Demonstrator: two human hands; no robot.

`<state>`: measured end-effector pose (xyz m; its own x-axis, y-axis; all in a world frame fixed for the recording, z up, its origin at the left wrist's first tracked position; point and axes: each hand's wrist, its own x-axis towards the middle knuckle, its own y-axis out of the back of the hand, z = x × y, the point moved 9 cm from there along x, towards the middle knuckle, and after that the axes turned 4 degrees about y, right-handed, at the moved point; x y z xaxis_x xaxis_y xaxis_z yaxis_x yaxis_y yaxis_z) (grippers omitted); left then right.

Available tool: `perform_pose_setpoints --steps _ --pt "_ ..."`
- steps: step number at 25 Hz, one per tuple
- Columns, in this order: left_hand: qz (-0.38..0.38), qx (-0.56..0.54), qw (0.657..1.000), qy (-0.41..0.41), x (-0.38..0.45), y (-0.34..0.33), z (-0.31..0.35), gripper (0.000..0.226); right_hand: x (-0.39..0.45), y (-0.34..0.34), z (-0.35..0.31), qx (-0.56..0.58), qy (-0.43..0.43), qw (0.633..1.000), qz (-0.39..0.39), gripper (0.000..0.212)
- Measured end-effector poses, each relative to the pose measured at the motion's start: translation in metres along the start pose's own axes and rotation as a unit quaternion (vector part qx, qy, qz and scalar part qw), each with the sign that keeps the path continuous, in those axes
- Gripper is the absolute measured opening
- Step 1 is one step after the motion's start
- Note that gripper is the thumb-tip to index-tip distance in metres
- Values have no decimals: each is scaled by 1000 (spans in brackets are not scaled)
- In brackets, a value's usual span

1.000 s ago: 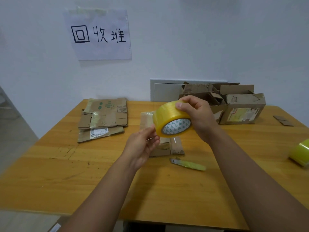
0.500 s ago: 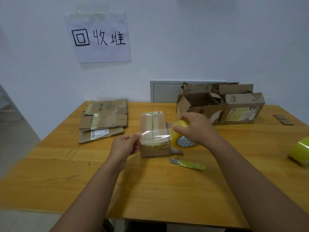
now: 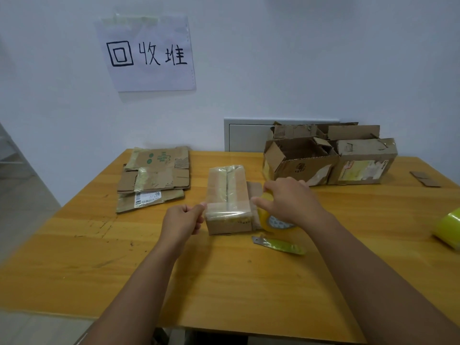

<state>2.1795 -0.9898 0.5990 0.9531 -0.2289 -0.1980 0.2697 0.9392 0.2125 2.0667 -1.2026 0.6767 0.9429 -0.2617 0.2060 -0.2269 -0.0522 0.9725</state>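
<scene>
STEP: taping the small box [image 3: 227, 190] at frame centre, with a clear tape strip [image 3: 227, 207] stretched over its near end | GRIP: left hand [image 3: 183, 220] pinches the strip's free end; right hand [image 3: 291, 201] clasps the yellow tape roll [image 3: 267, 220] just right of the box | NEXT: probably press the strip down, then cut it with the green knife [image 3: 281, 246] | ROOM: wooden table [image 3: 224, 282]; flattened cardboard [image 3: 154, 178] at left; open cartons [image 3: 323, 160] at upper right; wall sign [image 3: 146, 53] at upper left

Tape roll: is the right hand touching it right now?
Touching. The head view shows the right hand gripping the tape roll from above, fingers curled over its yellow rim.
</scene>
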Motion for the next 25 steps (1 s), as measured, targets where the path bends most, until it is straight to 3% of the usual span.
perform_pose_setpoints --steps 15,20,22,25 --pt "-16 40 999 30 8 -11 -23 31 2 -23 3 -50 1 998 -43 39" --pt "74 197 973 -89 8 -8 -2 25 1 -25 8 -42 -7 998 -40 42" --pt "95 271 936 -205 0 -13 16 22 0 -25 9 -44 -9 998 -38 43" --pt "98 445 787 -416 -27 -43 30 25 0 -26 9 -45 -11 998 -38 44"
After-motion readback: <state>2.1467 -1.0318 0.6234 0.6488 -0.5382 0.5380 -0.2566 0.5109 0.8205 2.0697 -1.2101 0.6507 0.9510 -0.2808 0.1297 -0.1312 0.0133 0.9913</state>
